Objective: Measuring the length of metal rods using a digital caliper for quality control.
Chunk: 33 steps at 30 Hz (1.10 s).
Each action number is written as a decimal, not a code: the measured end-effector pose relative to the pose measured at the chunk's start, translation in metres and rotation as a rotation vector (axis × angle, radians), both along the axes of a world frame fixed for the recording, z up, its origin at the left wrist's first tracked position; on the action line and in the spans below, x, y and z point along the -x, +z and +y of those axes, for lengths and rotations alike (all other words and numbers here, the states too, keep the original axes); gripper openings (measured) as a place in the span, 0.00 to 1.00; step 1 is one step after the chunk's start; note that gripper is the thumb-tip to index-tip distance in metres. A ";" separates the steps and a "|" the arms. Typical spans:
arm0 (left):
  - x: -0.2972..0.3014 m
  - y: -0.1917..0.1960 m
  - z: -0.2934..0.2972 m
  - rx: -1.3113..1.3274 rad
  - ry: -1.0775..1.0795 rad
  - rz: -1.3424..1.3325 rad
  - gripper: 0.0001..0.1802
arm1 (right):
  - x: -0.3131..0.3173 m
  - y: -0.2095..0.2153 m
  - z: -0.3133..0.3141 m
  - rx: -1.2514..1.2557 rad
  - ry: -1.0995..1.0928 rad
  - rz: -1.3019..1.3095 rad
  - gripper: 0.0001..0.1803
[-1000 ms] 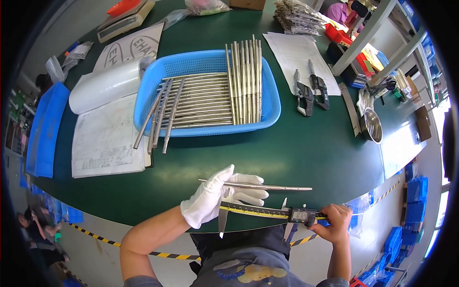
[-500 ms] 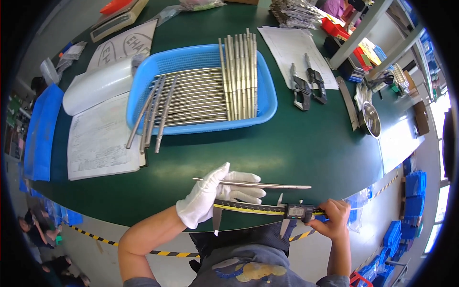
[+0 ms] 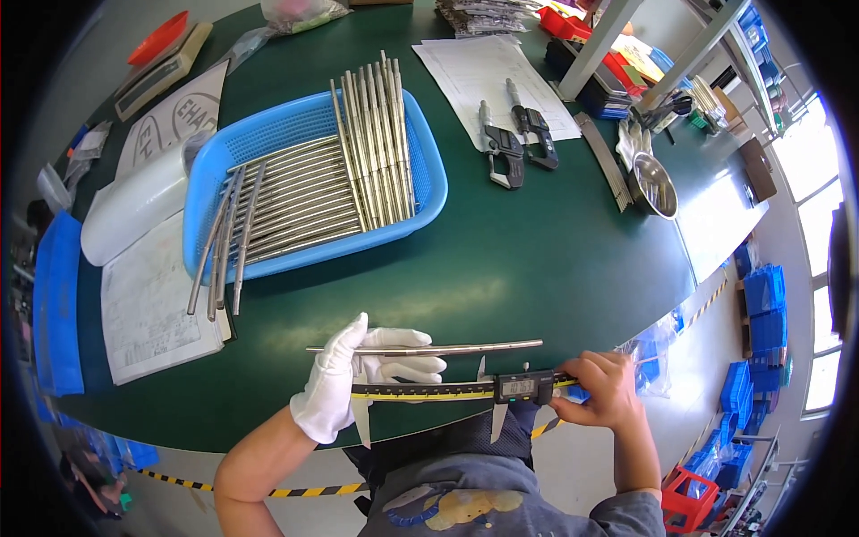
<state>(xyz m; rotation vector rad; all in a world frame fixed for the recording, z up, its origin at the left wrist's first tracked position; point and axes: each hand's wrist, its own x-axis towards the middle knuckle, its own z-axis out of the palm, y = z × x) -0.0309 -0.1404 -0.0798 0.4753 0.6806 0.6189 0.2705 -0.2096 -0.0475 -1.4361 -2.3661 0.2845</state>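
Note:
My left hand (image 3: 333,387), in a white glove, has its thumb closed over a thin metal rod (image 3: 488,347) lying across the fingers. Just below the rod is a digital caliper (image 3: 523,387), its jaws well apart. The end of its beam meets the gloved palm; whether the palm grips it I cannot tell. My bare right hand (image 3: 601,389) grips the caliper behind the display. No jaw visibly closes on the rod. Beyond the hands, a blue plastic basket (image 3: 362,243) carries many similar metal rods (image 3: 300,199), some crossing on top and some sticking out over its near-left rim.
Two digital micrometers (image 3: 506,157) rest by paper sheets (image 3: 447,67) at the back. To the right are a steel ruler (image 3: 604,161) and a metal bowl (image 3: 653,185). On the left are papers (image 3: 148,313), a white roll (image 3: 134,219) and a blue bin (image 3: 55,304).
The whole view has turned, so the basket and table things sit further left and tilted. Both hands, still holding rod and caliper, appear slightly further left; the caliper jaws stay apart.

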 end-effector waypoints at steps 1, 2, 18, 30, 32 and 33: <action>0.001 -0.002 0.000 -0.016 -0.033 -0.001 0.37 | 0.000 0.001 0.000 -0.006 0.006 -0.009 0.16; 0.001 -0.001 0.000 -0.016 -0.039 0.000 0.37 | 0.000 0.001 0.001 -0.006 0.001 -0.007 0.16; -0.003 0.003 -0.002 0.010 0.040 0.085 0.36 | -0.004 0.001 0.001 -0.013 0.038 0.001 0.16; -0.003 0.001 -0.003 0.012 0.043 0.088 0.36 | -0.006 -0.003 0.002 -0.036 0.060 -0.020 0.16; -0.004 0.001 -0.003 0.012 0.043 0.084 0.37 | -0.007 -0.004 0.002 -0.030 0.056 -0.018 0.16; -0.004 0.003 -0.003 0.009 0.045 0.097 0.37 | -0.007 -0.004 0.002 -0.022 0.054 -0.014 0.16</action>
